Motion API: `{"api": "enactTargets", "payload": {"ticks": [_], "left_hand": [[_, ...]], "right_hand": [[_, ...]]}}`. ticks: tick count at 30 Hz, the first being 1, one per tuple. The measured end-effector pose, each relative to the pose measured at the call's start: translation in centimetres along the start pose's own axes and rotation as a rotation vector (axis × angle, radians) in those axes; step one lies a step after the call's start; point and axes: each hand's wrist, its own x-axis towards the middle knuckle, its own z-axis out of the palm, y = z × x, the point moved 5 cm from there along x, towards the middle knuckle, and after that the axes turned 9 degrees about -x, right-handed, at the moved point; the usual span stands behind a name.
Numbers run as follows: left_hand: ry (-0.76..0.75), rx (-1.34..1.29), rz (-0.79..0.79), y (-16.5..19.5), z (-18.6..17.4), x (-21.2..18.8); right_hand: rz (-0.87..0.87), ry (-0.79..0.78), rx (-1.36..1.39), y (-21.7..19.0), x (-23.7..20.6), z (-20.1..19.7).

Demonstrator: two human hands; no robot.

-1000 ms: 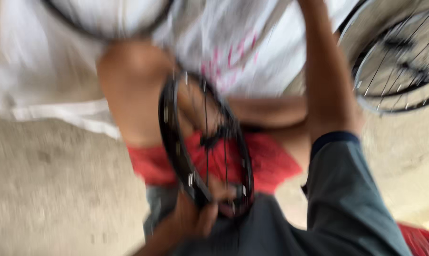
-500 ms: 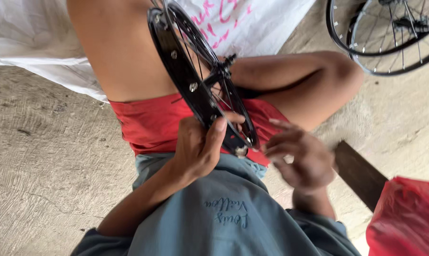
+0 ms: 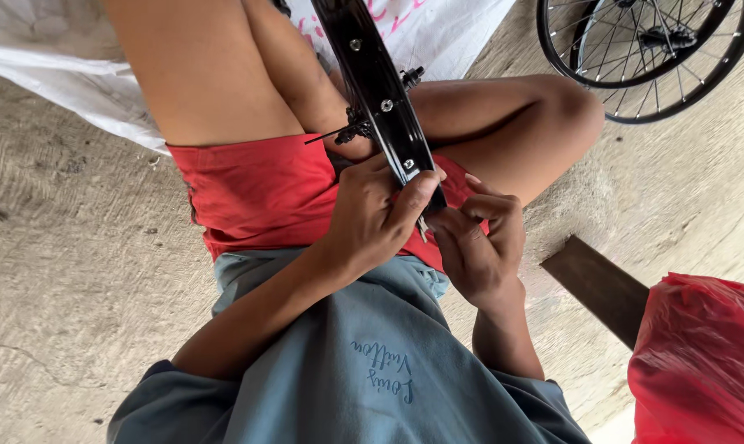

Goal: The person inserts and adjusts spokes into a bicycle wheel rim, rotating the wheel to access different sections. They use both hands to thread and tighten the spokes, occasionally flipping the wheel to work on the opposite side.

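I sit cross-legged in red shorts (image 3: 265, 193) with a black bicycle wheel rim (image 3: 380, 99) standing edge-on between my legs; its hub and spokes (image 3: 357, 127) show behind it. My left hand (image 3: 372, 215) wraps around the rim's lower part, thumb across its face. Just to the right, my right hand (image 3: 480, 242) has its fingertips pinched on a small silvery metal piece (image 3: 424, 228) at the rim's lower edge. The rim's top runs out of the picture.
A second spoked black wheel (image 3: 651, 57) lies on the concrete floor (image 3: 76, 271) at the top right. A white sheet with pink print (image 3: 446, 25) is under my legs. At the right are a dark wooden plank (image 3: 594, 284) and a red plastic bag (image 3: 701, 353).
My right arm came down from high up and its fingers closed in on the rim's lower edge. The rim turned more edge-on. My left hand kept its hold.
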Motion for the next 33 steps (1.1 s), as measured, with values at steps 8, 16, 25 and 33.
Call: {"api": "enactTargets", "payload": {"ticks": [8, 16, 25, 33], "left_hand": [[0.0, 0.071, 0.096, -0.8, -1.4, -2.0], [0.023, 0.061, 0.106, -1.0, -1.7, -1.8], [0.012, 0.057, 0.132, -0.8, -2.1, -0.9], [0.015, 0.012, 0.126, -0.3, -2.2, -0.3]], "right_hand": [[0.016, 0.01, 0.007, -2.3, -0.9, 0.6], [-0.011, 0.062, -0.079, -3.3, 0.4, 0.3], [-0.149, 0.01, -0.201, -3.5, 2.6, -0.4], [0.083, 0.014, 0.021, -3.1, 2.7, -0.4]]}}
